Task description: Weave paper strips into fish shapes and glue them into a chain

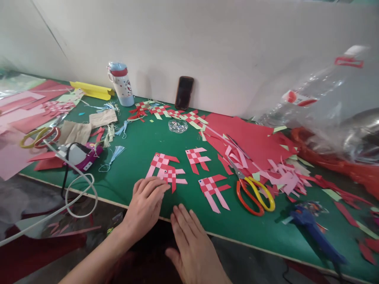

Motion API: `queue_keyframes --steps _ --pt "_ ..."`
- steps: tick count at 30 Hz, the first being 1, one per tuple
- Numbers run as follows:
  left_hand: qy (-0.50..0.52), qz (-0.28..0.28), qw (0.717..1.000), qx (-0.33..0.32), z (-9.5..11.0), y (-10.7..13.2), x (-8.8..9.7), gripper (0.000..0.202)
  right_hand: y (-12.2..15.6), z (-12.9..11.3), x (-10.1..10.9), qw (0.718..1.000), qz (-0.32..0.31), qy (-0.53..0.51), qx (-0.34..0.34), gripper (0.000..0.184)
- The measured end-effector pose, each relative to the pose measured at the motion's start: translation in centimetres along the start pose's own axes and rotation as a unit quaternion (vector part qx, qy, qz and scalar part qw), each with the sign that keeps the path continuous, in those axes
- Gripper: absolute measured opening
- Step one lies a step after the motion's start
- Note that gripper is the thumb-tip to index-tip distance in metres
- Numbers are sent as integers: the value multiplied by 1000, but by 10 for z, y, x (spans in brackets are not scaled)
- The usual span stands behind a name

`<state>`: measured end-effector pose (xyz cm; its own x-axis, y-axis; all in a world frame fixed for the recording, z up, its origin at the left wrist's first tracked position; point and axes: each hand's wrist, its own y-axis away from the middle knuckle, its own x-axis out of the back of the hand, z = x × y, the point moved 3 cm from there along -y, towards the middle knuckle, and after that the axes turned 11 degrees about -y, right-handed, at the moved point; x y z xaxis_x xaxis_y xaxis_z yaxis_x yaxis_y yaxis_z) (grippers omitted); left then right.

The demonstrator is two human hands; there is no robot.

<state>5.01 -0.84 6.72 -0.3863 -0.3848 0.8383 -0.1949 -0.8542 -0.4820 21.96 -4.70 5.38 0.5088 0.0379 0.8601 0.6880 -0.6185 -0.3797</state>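
My left hand (148, 203) rests at the front edge of the green table, its fingers loosely curved. Its fingertips reach a small woven paper fish (171, 176), which overlaps a second pink-and-red paper fish (160, 159). Whether the fingertips press on the paper is hard to see. Flat at the table edge lies my right hand (192, 240), fingers stretched out and holding nothing. To its upper right are two more woven fish, one nearer (211, 185) and one farther back (196, 157). Scissors (251, 193) with red and yellow handles lie beyond them.
A clear dish of googly eyes (178, 126), a phone (184, 93) and a water bottle (122, 85) stand toward the wall. Red paper (245, 138), pink scraps (290, 177) and a blue glue gun (316, 232) occupy the right. Cables (79, 193) hang at left.
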Motion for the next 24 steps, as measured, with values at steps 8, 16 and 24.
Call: queue_keyframes --steps 8,16,24 --pt "33 -18 999 -22 7 4 -4 25 66 19 33 981 27 -131 -144 21" --pt "2 36 998 53 -20 11 17 24 105 38 12 734 32 -416 -536 44" --pt "31 18 999 -10 -2 16 10 22 65 7 -28 551 48 -631 -544 54"
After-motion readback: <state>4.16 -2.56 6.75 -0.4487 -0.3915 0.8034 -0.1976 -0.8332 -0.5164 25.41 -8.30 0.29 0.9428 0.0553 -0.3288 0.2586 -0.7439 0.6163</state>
